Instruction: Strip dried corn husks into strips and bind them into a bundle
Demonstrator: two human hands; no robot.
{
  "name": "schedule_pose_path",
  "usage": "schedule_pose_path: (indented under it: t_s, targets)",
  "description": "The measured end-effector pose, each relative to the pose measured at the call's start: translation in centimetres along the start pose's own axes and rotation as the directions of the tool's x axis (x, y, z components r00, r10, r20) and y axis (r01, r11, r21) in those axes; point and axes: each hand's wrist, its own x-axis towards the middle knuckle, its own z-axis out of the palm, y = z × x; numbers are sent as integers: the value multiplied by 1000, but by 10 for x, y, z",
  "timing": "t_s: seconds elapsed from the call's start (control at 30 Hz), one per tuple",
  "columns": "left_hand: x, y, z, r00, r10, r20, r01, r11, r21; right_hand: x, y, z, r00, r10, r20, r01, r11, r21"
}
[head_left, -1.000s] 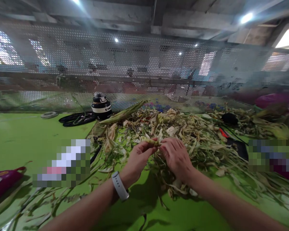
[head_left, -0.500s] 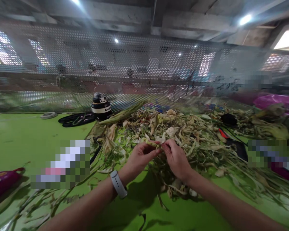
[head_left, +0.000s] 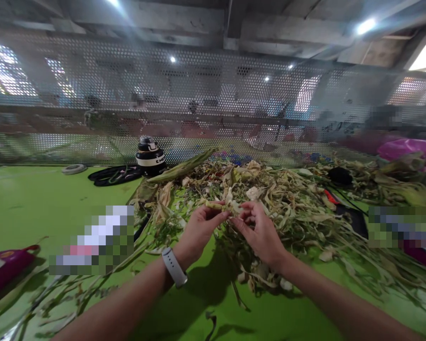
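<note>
Low over a heap of wilted plant scraps (head_left: 287, 208), my left hand (head_left: 202, 232) pinches a pale yellow-green plant piece (head_left: 215, 205) between thumb and fingers. It looks like a short stalk with whitish leafy bits at its right end; its exact kind is unclear. My right hand (head_left: 262, 237) is closed at that whitish end, thumb and fingertips meeting close beside the left fingertips. A white watch band (head_left: 174, 267) circles my left wrist. Beneath both hands, scraps lie loose on the green tabletop (head_left: 191, 312).
A black flask (head_left: 150, 158) stands at the back left beside a flat black object (head_left: 110, 175) and a pale ring (head_left: 74, 169). Behind runs a perforated metal screen (head_left: 206, 94). A purple item (head_left: 10, 267) lies at far left, and a dark flat object (head_left: 351, 220) at right.
Both hands have shifted slightly left and up with the plant piece. My right fingers have changed their grip, and more of its whitish end shows.
</note>
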Motion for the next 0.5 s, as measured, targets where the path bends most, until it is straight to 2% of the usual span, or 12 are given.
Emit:
schedule_pose_path:
  t_s: [0.07,0.17,0.23,0.3,0.37,0.43,0.5]
  targets:
    - [1,0,-1,1000,-12,-13,12,1000,-1,0,0,0,999,-41,34,44,995,-92]
    - [1,0,-1,999,-28,-21,29,999,38,0,0,-3,976,-193,102,214,935,-282]
    - [-1,1,-1,999,-32,-5,33,993,114,-1,1,-4,934,-327,143,355,816,-455]
    - [-1,3,-2,999,-37,36,28,972,233,-2,3,-6,869,-452,204,476,644,-599]
    - [-2,7,-3,994,-25,105,-14,934,357,-2,4,-7,802,-542,250,553,517,-653]
    - [-1,12,-4,980,-7,199,-85,891,446,0,5,-8,777,-580,245,579,505,-640]
    - [0,16,-5,954,4,301,-157,859,487,2,5,-9,790,-575,212,568,556,-607]
